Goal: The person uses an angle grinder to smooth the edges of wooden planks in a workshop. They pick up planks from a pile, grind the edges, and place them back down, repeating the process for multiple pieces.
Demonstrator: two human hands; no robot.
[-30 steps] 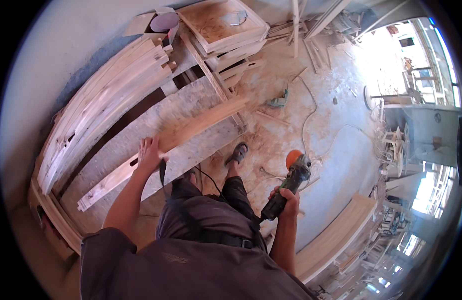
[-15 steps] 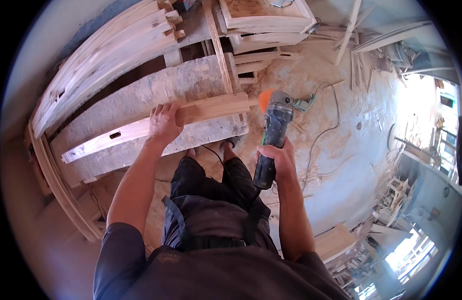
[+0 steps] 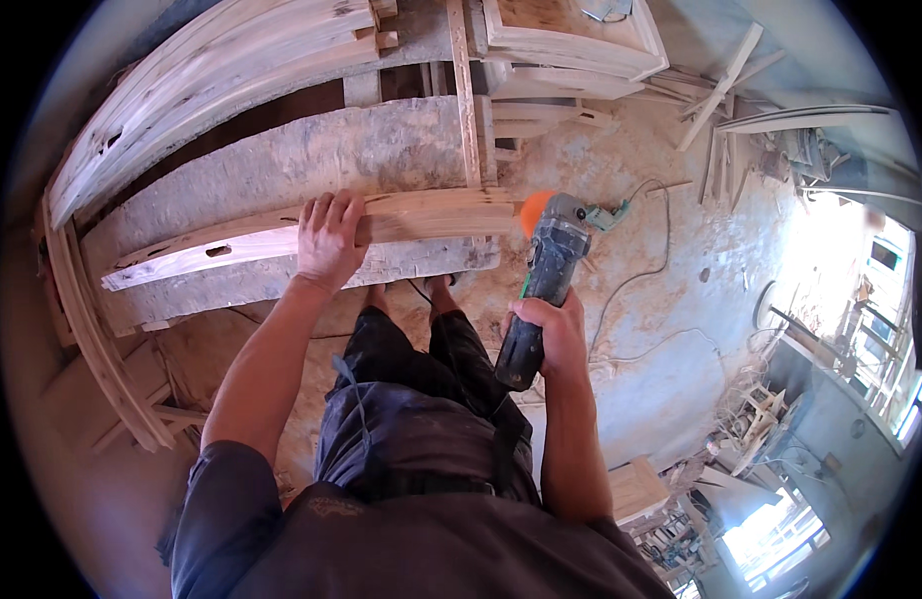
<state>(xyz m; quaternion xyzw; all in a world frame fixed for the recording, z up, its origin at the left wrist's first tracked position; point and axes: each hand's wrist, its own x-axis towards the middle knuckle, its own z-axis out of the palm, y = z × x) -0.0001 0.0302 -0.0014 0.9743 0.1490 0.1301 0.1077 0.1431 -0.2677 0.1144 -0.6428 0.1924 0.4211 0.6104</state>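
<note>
A long squared wooden post [image 3: 436, 218] with a slot cut in its side lies on the worn workbench [image 3: 381, 152]. My left hand [image 3: 330, 240] is closed over its middle, thumb on one side and fingers over the top. In my right hand [image 3: 557, 327] is an angle grinder [image 3: 551, 270], gripped by its dark body. The orange disc [image 3: 537, 211] on the grinder's head stands at the post's right end; whether it touches the wood I cannot tell.
Several pale boards [image 3: 216, 85] are stacked along the bench's far side. A drawer-like wooden box [image 3: 571, 45] stands at the back. A cord [image 3: 667, 235] and a green power tool [image 3: 609, 217] lie on the dusty floor to the right. Scrap wood leans farther off.
The view has shifted and turned slightly. The grinder's body tilts more, its rear end now farther left. My left hand keeps its hold on the post.
</note>
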